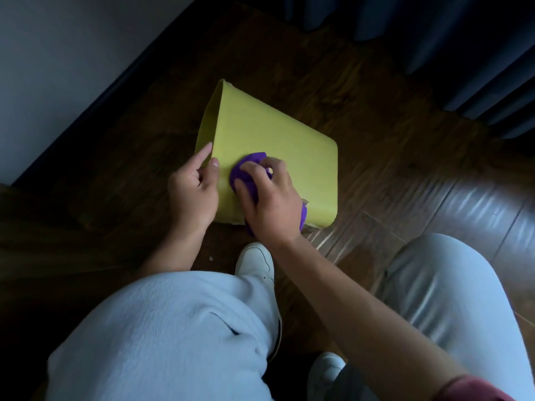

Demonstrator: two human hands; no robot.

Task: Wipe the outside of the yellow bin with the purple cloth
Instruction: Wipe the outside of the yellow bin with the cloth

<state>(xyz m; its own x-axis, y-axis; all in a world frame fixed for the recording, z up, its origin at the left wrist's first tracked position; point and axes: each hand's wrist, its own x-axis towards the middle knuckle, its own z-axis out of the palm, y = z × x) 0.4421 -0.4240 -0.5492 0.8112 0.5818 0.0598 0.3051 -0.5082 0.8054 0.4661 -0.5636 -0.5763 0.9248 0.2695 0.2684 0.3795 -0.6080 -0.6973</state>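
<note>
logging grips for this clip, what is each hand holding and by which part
The right hand holds the bunched purple cloth from above, pressed on the yellow bin side. The left hand grips the bin's open rim.

Ahead of the right hand (269,198) fingertips, the upper face of the yellow bin (278,134) is unobstructed up to its far edge. Left of the fingers, the left hand (192,186) grips the bin's edge and blocks passage there. Behind the knuckles, a white shoe (256,260) and the knees close the near side. Wood floor (362,91) beyond the fingertips is open.
</note>
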